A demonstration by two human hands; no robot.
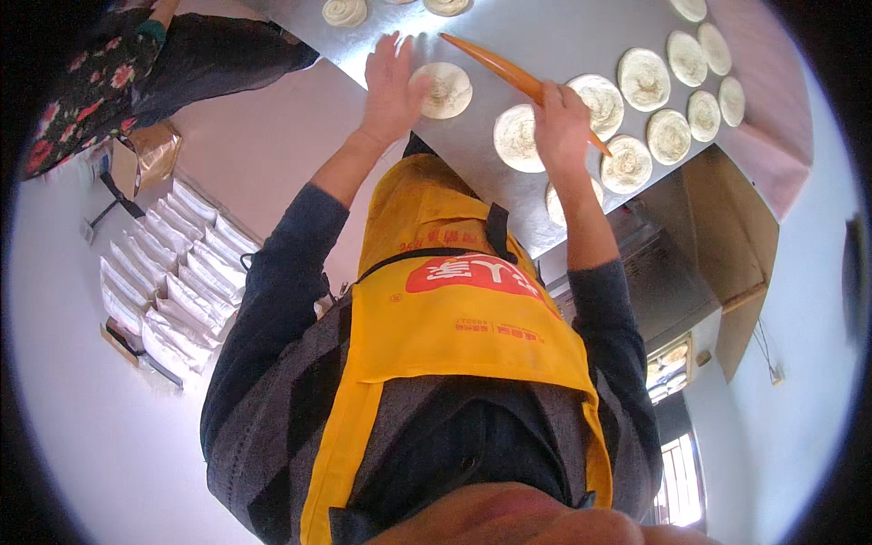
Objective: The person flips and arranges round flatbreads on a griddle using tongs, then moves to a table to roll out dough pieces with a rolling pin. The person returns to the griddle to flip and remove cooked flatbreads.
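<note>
My right hand point(563, 129) grips a tapered wooden rolling pin point(497, 66) near its middle, with one pointed end over the metal table point(538, 30) and the other over a dough round point(627, 164). My left hand point(395, 92) is spread, palm down, its thumb at the edge of a flat dough round point(446, 90). Another dough round point(518, 138) lies just left of my right hand, partly hidden by it. Several more rounds, such as a larger one point(644, 79), lie on the right part of the table.
Another person point(197, 68) in dark clothes with floral sleeves stands at the upper left. Stacked white sacks point(184, 272) lie at the left. The metal table's near edge runs in front of my yellow apron point(463, 320). A brown cabinet point(722, 238) stands at the right.
</note>
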